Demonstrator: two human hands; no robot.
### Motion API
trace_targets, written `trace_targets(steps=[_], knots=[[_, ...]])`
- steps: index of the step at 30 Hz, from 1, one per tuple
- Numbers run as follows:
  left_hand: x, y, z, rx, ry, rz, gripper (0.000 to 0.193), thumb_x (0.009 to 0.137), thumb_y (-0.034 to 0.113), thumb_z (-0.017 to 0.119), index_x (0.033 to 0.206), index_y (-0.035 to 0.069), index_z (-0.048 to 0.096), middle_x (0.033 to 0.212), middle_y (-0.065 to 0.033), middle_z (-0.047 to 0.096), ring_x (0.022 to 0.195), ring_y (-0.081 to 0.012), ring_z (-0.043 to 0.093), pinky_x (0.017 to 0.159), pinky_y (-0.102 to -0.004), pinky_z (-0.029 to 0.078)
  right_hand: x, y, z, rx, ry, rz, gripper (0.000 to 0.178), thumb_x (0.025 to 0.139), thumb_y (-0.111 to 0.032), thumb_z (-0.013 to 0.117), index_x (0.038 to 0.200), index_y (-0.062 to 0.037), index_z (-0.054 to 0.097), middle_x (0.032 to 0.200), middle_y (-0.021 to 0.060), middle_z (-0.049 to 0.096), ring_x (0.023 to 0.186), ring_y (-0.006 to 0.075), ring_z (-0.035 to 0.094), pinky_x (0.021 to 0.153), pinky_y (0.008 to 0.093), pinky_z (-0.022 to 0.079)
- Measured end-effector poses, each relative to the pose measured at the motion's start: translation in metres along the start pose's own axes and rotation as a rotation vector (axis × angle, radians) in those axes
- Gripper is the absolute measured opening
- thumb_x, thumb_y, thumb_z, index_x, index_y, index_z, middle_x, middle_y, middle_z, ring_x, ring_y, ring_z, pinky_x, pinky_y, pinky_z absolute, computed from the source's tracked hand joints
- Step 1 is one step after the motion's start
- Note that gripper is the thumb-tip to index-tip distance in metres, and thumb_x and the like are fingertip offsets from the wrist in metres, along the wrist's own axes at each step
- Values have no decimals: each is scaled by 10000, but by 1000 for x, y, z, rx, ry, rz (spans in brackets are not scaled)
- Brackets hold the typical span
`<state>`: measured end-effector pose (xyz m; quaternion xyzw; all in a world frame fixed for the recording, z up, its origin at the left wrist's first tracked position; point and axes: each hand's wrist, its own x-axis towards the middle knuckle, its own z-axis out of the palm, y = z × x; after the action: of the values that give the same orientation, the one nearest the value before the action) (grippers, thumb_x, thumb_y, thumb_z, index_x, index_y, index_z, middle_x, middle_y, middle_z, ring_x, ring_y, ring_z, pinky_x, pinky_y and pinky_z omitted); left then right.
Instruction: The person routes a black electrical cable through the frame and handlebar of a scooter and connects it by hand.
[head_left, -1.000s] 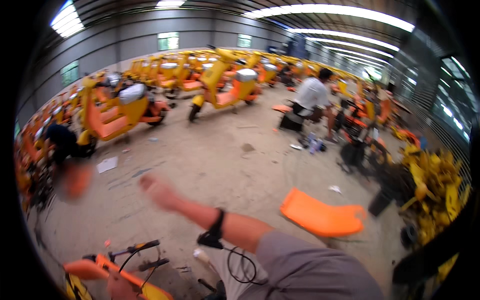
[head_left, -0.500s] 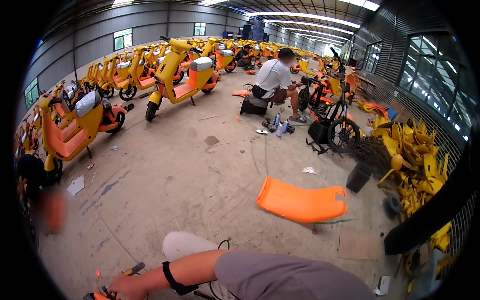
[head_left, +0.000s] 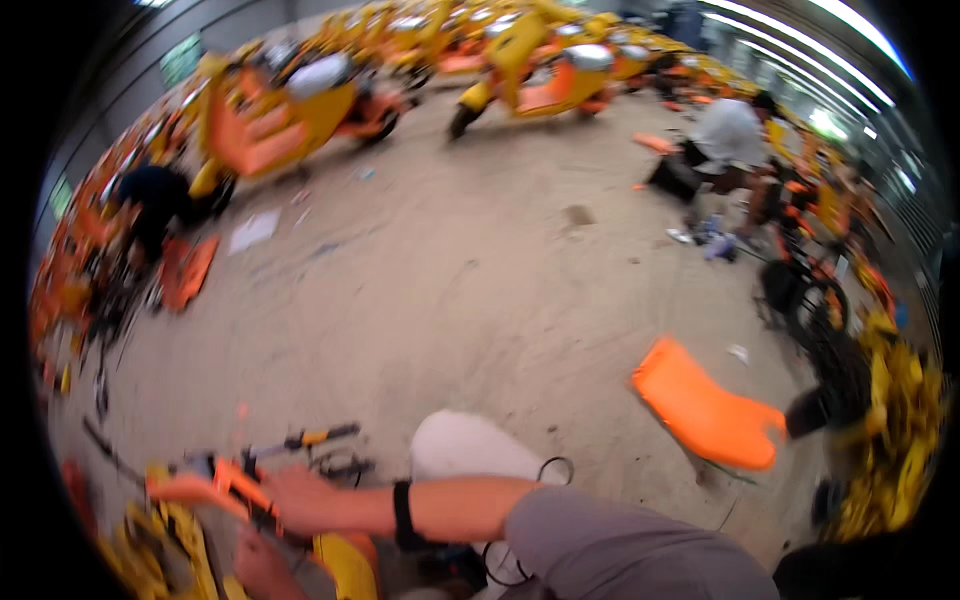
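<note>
My right arm, with a black band round it, reaches across to the lower left. My right hand (head_left: 300,498) seems closed on the edge of an orange plastic part (head_left: 190,490), which has a forked end and a dark piece beside the hand. Just below is my left hand (head_left: 262,568), close under the same part; its fingers are smeared by motion. A yellow curved panel (head_left: 345,568) lies beside my hands, and more yellow pieces (head_left: 165,540) lie to their left. Beyond my right hand a tool with a yellow-and-black handle (head_left: 328,434) lies on the floor.
An orange curved panel (head_left: 705,405) lies on the concrete floor at the right, near heaped yellow parts (head_left: 895,430). Yellow-orange scooters (head_left: 270,120) stand in rows behind. One person (head_left: 725,140) sits at the far right; another, in dark clothes (head_left: 155,205), crouches at the left.
The view has swung left and down, so the scene has shifted right. Both hands and the orange part now show, where earlier only my right hand was visible at the lower edge.
</note>
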<state>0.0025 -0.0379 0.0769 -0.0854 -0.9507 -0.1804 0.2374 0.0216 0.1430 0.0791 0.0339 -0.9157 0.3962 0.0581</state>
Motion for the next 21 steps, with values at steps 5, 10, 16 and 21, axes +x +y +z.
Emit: trace_targets(steps=[5, 10, 16, 21], knots=[[7, -14, -3, 25, 115, 200, 392, 944, 195, 559, 592, 30, 500, 587, -197, 520, 565, -420, 514, 536, -515, 367, 2, -9, -19, -32, 71, -147, 222, 751, -214, 645, 810, -2, 676, 782, 202, 681, 725, 380, 680, 656, 485, 550], [1, -6, -19, -7, 209, 289, 355, 953, 135, 519, 615, 41, 471, 618, -177, 488, 572, -373, 482, 564, -477, 344, 0, -23, -34, -114, -216, -90, 362, 885, -404, 640, 826, -49, 674, 728, 171, 670, 714, 375, 664, 628, 485, 518], [-9, -8, -23, -66, 256, 455, 192, 884, 100, 543, 1048, 34, 619, 993, -134, 642, 940, -341, 601, 849, -414, 444, 9, -12, -36, -171, -181, -108, 363, 909, -391, 624, 782, -54, 671, 688, 163, 658, 666, 365, 656, 601, 473, 510], [-27, -18, -22, -108, 372, 538, 379, 854, 76, 581, 1227, 35, 530, 1255, -150, 575, 1142, -336, 551, 976, -432, 446, 23, -6, -37, -167, -94, -144, 312, 898, -336, 641, 775, -51, 677, 646, 160, 646, 602, 357, 648, 563, 455, 512]])
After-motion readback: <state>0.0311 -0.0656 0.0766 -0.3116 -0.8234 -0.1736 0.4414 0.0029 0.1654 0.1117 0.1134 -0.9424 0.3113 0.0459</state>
